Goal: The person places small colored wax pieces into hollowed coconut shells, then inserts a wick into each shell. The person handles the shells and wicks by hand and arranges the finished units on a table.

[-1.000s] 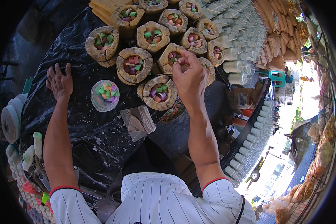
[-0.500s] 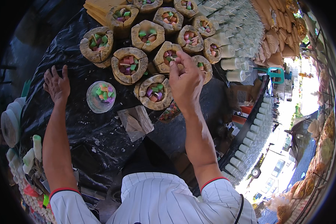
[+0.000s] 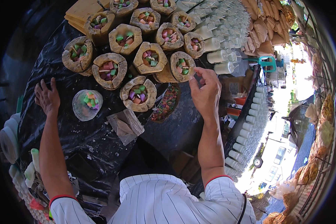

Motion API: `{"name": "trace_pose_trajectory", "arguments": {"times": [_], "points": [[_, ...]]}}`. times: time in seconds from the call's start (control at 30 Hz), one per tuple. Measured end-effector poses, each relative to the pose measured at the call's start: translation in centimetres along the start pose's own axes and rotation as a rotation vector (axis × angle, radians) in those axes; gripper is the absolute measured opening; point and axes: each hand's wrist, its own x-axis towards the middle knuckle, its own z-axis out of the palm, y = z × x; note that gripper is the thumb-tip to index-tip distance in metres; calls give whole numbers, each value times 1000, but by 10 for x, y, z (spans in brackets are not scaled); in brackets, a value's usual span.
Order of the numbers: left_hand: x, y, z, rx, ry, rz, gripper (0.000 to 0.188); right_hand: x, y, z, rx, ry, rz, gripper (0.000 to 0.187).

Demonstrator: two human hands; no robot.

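Several rough tan moulds stand grouped on a black plastic sheet [image 3: 63, 123], each filled with green, pink, orange and purple cubes. My right hand [image 3: 207, 91] is beside the rim of the rightmost near mould [image 3: 173, 67], fingertips at its edge. Its thumb and forefinger are apart, the other fingers loosely curled, and nothing shows between them. Spread-fingered and empty, my left hand [image 3: 48, 99] rests at the sheet's left side. A clear round container [image 3: 78, 112] with similar cubes sits to its right. The nearest mould [image 3: 125, 98] stands between my hands.
A clear flat packet [image 3: 134, 128] lies near my body. Beyond it is a tray of small coloured bits [image 3: 170, 99]. White candles in glasses [image 3: 222, 56] crowd the far right, beside brown paper packets [image 3: 263, 30]. Wooden boards [image 3: 78, 15] lie far left; a green plastic stool [image 3: 267, 63] stands right.
My right hand has moved right, away from the cubes in a middle mould to the edge of the rightmost near one, and its pinch has loosened. The whole view has shifted slightly.
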Motion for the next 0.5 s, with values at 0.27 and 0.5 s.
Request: {"name": "trace_pose_trajectory", "arguments": {"times": [0.27, 0.5], "points": [[2, -1, 2, 18, -1, 14, 80, 13, 10, 22, 46, -83, -74, 40], [0, -2, 0, 12, 2, 11, 80, 16, 10, 24, 43, -56, -122, 36]]}}
